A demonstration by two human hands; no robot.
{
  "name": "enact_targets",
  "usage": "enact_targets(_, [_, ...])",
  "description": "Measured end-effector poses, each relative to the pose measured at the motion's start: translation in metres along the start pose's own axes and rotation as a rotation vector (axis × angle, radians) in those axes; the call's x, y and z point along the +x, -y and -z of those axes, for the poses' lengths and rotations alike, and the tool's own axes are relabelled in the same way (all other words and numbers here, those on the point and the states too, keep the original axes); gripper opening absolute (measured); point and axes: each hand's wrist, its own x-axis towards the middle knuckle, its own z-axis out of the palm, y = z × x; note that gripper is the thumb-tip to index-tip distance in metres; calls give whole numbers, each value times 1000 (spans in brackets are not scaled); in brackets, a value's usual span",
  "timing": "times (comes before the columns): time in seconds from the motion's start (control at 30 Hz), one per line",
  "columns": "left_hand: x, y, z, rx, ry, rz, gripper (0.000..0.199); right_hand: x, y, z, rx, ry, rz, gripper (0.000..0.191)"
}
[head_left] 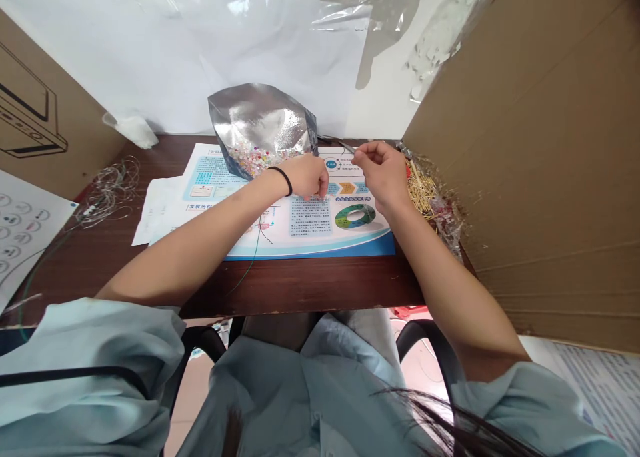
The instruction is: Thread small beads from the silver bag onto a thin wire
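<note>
My left hand (pixel 311 176), with a black band on its wrist, is closed in front of the silver bag. Its fingertips are turned away, so what they hold, if anything, is hidden. The silver foil bag (pixel 265 114) stands with its mouth wide, and many small coloured beads (pixel 253 158) lie in it. To the right, my right hand (pixel 384 174) is closed in a pinch at the end of a thin grey metal-looking piece (pixel 346 147), whose kind I cannot make out. Below my left wrist a thin green thread (pixel 256 247) trails over the printed sheet (pixel 310 240) onto the table.
The dark wooden table (pixel 320 284) stands between cardboard walls, left and right (pixel 540 150). Beside my right hand lies a heap of gold-coloured sticks (pixel 423 187) with clear plastic wrap (pixel 450 224). A tangle of clear line (pixel 113 187) lies at the left.
</note>
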Motion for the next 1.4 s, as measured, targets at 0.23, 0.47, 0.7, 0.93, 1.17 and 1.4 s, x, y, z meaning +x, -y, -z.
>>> enact_targets(0.23, [-5, 3, -3, 56, -120, -81, 29, 0, 3, 0, -15, 19, -3, 7])
enact_targets(0.47, [-19, 1, -4, 131, -152, -172, 29, -2, 10, 0, -9, 18, -29, 7])
enact_targets(0.7, [-24, 0, -7, 175, -147, -199, 28, -3, 13, 1, 6, 25, -54, 7])
enact_targets(0.93, [-27, -12, -19, 313, -213, -112, 20, -3, 9, 1, -4, 43, -57, 4])
enact_targets(1.17, [-36, -4, -14, -216, -307, -149, 11, -3, 6, 0, -33, 70, 14, 3])
enact_targets(1.4, [-72, 3, -44, -1522, -172, 107, 11, -27, 28, -10, -121, 183, 107, 5])
